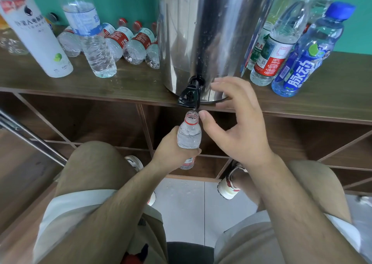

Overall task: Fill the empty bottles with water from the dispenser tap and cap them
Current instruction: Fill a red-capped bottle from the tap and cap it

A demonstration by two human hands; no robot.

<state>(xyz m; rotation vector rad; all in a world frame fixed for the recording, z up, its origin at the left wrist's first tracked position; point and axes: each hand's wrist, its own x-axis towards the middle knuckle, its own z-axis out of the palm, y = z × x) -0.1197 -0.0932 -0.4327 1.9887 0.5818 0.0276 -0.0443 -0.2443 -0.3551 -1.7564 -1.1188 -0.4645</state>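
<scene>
The small bottle point(189, 136) stands up straight, its long side running from 6 to 12 o'clock. Its open mouth is at 12, just under the black tap point(190, 95) of the silver dispenser point(211, 32) on the table point(130, 82). The left hand point(173, 153) grips its lower part and hides most of the label. The right hand point(239, 126), at 3 o'clock, is open and holds nothing. The dispenser's top is cut off.
</scene>
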